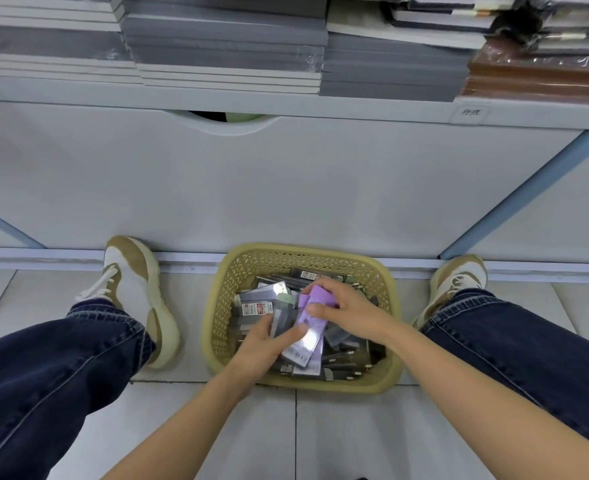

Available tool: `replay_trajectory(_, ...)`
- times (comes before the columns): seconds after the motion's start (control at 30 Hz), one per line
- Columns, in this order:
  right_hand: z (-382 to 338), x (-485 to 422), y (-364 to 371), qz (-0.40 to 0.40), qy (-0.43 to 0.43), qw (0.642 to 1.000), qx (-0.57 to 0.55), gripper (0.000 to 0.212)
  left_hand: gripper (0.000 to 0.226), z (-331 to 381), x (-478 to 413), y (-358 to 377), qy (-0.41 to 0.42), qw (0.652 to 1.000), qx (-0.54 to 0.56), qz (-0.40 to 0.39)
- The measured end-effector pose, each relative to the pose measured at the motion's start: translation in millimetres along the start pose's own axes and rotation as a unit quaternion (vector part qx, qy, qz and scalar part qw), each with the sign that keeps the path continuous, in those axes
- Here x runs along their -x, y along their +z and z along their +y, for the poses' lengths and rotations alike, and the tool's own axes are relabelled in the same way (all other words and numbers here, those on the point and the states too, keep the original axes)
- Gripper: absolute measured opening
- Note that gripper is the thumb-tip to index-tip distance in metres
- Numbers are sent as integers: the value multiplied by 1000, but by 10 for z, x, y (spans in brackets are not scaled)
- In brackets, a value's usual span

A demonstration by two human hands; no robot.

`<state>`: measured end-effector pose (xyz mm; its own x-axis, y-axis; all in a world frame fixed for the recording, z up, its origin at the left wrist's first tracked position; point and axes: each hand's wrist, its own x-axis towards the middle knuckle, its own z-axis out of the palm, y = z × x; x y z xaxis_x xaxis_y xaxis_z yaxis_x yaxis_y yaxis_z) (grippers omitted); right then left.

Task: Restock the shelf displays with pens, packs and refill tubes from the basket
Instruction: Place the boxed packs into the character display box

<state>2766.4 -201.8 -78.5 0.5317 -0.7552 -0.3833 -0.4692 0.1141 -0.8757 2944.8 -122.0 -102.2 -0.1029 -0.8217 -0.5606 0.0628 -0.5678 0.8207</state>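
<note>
Head view: purple pack point(307, 329) is over the basket point(217, 317), long axis pointing roughly toward the shelf point(321, 103). Left hand point(269, 341) pinches its near end, right hand point(350, 310) curls round its far end.

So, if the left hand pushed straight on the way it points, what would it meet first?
Probably the right hand, which pinches the far end of the purple pack that the left hand holds over the basket; depth is unclear.
</note>
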Motion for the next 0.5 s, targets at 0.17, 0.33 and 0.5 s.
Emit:
replay_trajectory(0.17, -69, 46, 139, 2, -53, 998, 15, 24, 34, 31, -63, 122, -24, 999, 31, -22)
replay_trajectory(0.33, 200, 127, -309, 240, -37, 962, 127, 20, 16, 47, -142, 197, -41, 998, 46, -28)
replay_trajectory(0.5, 644, 275, -495, 215, 140, 911, 324, 48, 11, 10, -218, 264, -35, 997, 70, -24)
